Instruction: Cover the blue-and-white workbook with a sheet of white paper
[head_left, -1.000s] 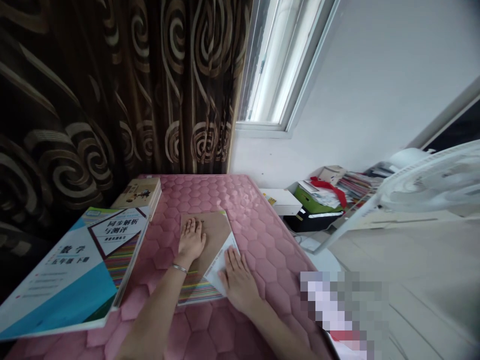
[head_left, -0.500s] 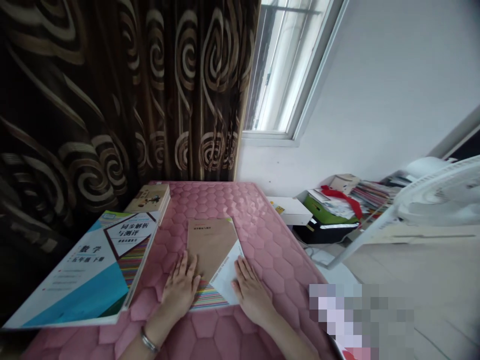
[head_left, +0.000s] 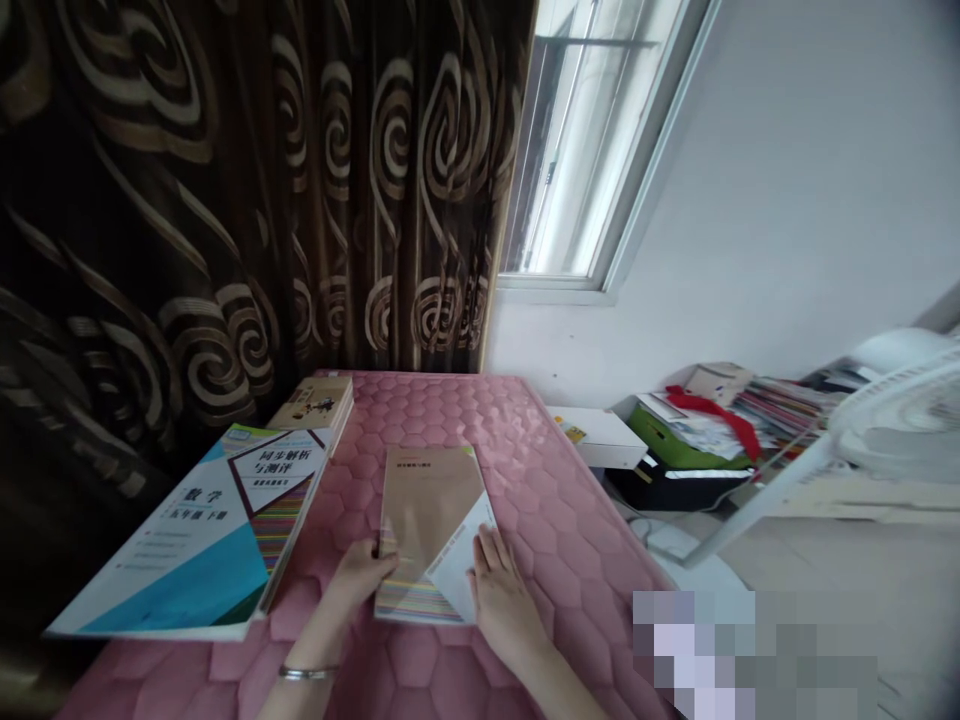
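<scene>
A workbook (head_left: 431,510) with a brown, white and striped cover lies on the pink quilted surface in front of me. My left hand (head_left: 360,572) is closed at its left edge, the thumb on the cover and the other fingers curled at the side, partly hidden. On the lower right part of the cover rests my right hand (head_left: 504,590), flat with its fingers stretched out. To the left is a large maths book (head_left: 187,540) in white and blue, lying on other books. Behind it sits a smaller stack of brown-covered books (head_left: 315,402).
A patterned dark curtain (head_left: 360,200) hangs behind the pink quilted surface (head_left: 427,405), beside a window (head_left: 577,150). At the right stand a white box (head_left: 592,437), a green-and-black container (head_left: 675,480) with papers and a white fan (head_left: 892,400). A blurred patch covers the lower right.
My left hand has gone from lying flat on the workbook's lower left to closing at its left edge. My right hand stays flat on the cover. The view has shifted slightly.
</scene>
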